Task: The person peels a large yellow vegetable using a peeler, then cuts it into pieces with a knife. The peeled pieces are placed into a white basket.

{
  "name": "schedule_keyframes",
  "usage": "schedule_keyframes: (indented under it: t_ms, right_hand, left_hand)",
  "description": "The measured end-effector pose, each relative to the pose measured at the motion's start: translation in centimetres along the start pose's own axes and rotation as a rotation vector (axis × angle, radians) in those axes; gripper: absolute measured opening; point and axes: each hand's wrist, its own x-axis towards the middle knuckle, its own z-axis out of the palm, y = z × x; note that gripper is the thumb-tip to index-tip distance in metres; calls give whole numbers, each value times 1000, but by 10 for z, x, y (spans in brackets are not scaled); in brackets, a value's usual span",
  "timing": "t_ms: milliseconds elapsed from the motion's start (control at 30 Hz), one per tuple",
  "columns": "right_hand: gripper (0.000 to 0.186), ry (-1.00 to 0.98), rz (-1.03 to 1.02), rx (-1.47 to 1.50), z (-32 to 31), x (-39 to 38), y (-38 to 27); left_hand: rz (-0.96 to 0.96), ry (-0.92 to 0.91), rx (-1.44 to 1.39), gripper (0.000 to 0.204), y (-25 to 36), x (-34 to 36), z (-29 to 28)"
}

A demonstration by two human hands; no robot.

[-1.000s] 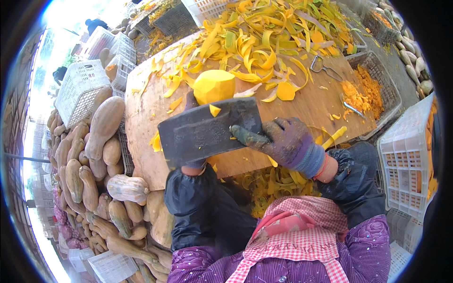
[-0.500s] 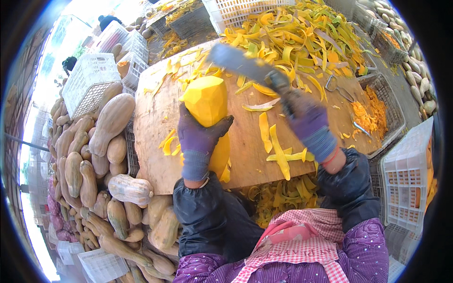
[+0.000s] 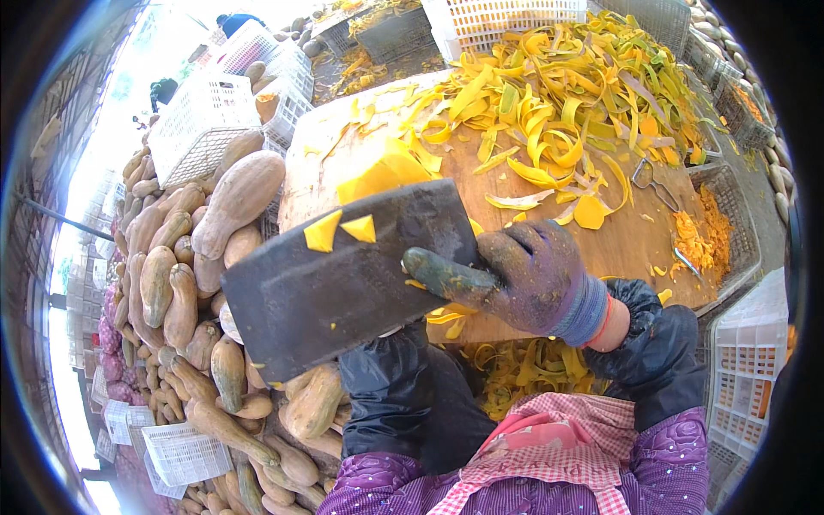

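My right hand (image 3: 541,279), in a stained purple glove, is closed round the grip end of a broad dark cleaver (image 3: 343,275). Its thumb lies along the blade. Two small yellow bits cling to the blade's face. Behind the blade's upper edge shows the faceted top of a peeled yellow pumpkin (image 3: 386,167) on the wooden board (image 3: 322,163). My left forearm (image 3: 386,386) reaches up behind the cleaver, which hides my left hand and the pumpkin's lower part. A flat cut piece of pumpkin (image 3: 591,211) lies on the board beside the peelings.
Yellow and green peelings (image 3: 558,112) heap at the board's far side. A wire-handled peeler (image 3: 657,184) rests at the right, near shredded orange pulp (image 3: 712,236). Unpeeled pumpkins (image 3: 240,202) pile up on the left, beside a white crate (image 3: 202,116). Another white crate (image 3: 747,343) stands right.
The cleaver has swung down and left, from beyond the pumpkin to in front of it, covering my left hand. A flat pumpkin piece now lies by the peelings. The whole view has shifted slightly.
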Motion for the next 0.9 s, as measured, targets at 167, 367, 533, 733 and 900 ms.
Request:
schedule_keyframes:
  t_ms: [167,367,533,733,900]
  right_hand:
    - [62,-126,-50,-88,6,-15,19]
    - [39,8,481,100,0,-29,45]
    - [47,-80,112,-32,-15,-28,22]
    - [50,-78,-33,52,-15,-24,-3]
    - [49,-181,385,164,5,-21,21]
  left_hand:
    - [163,-95,394,62,-17,3,21]
    - [-182,-51,-312,72,-1,20,44]
    - [-114,-50,-301,67,5,13,44]
    - [-41,-207,-331,76,5,6,37]
    - [90,-367,-432,83,8,11,46]
